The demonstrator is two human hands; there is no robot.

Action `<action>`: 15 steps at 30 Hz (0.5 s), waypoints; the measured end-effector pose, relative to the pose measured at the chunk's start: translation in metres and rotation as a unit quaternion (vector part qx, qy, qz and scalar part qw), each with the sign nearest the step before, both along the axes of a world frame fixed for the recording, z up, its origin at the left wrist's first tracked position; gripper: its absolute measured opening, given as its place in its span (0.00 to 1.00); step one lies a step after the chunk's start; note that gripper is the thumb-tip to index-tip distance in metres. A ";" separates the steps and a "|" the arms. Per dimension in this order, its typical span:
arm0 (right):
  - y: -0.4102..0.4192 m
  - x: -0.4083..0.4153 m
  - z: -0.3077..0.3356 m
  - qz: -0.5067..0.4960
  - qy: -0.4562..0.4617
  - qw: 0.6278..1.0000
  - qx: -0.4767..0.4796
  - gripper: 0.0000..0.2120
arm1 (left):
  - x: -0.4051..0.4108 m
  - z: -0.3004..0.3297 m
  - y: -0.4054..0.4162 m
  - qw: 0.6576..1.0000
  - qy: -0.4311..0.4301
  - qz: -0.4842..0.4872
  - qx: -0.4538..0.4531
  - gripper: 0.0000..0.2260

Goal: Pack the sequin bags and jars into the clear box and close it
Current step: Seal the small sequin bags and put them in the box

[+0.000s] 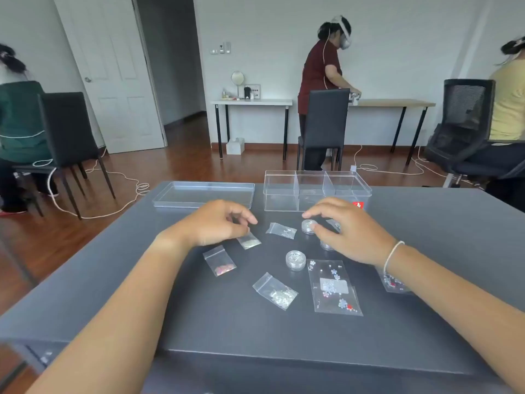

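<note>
The clear box (316,191) with three compartments stands open at the far middle of the dark table, and its lid (203,193) lies flat to its left. My left hand (218,224) is curled over the top end of a small bag of silver sequins (250,241), thumb and fingers pinching it against the table. My right hand (352,233) holds a small round jar (309,226) between thumb and forefinger; a second jar (328,246) is partly hidden under the palm. A third jar (295,260) stands free. Several loose bags include a pink sequin bag (219,261), a silver sequin bag (275,291) and flower sequin bags (333,285).
Another small bag (282,230) lies between my hands, and one more bag (393,282) shows under my right wrist. Three other people work at tables beyond. Black chairs (324,123) and white cables (119,177) are on the wooden floor behind the table.
</note>
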State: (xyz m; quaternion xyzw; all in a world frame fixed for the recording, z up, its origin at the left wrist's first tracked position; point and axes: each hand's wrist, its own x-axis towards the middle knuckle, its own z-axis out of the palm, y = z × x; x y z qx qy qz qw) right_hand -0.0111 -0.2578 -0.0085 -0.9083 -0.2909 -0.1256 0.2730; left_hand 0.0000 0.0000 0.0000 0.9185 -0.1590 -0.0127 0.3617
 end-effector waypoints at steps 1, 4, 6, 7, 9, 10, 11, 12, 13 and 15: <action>0.003 0.003 0.001 0.001 -0.001 1.000 0.006 0.10 | 0.000 0.000 0.001 1.000 0.008 -0.004 0.018 0.09; 0.020 0.009 0.009 0.008 0.007 1.000 -0.011 0.11 | 0.001 0.000 0.005 0.998 0.048 0.003 0.052 0.10; 0.033 0.015 0.010 0.017 0.038 0.999 -0.035 0.13 | 0.002 -0.001 0.005 0.995 0.056 0.008 0.085 0.17; 0.039 0.017 0.011 0.022 0.052 0.997 -0.052 0.13 | 0.003 -0.001 0.006 0.994 0.054 0.013 0.098 0.20; 0.049 0.022 0.014 0.027 0.069 0.992 -0.099 0.15 | 0.005 -0.002 0.007 0.992 0.047 0.026 0.115 0.25; 0.054 0.025 0.015 0.027 0.076 0.988 -0.129 0.16 | 0.005 -0.001 0.008 0.991 0.046 0.033 0.120 0.26; 0.058 0.028 0.016 0.027 0.087 0.983 -0.160 0.17 | 0.005 -0.001 0.008 0.991 0.047 0.041 0.121 0.26; 0.062 0.030 0.017 0.027 0.100 0.978 -0.184 0.17 | 0.005 -0.001 0.007 0.991 0.049 0.045 0.119 0.24; 0.065 0.031 0.018 0.026 0.113 0.974 -0.197 0.17 | 0.005 -0.001 0.007 0.991 0.051 0.048 0.112 0.21; 0.068 0.034 0.017 0.030 0.130 0.973 -0.190 0.16 | 0.005 0.000 0.006 0.992 0.055 0.052 0.099 0.16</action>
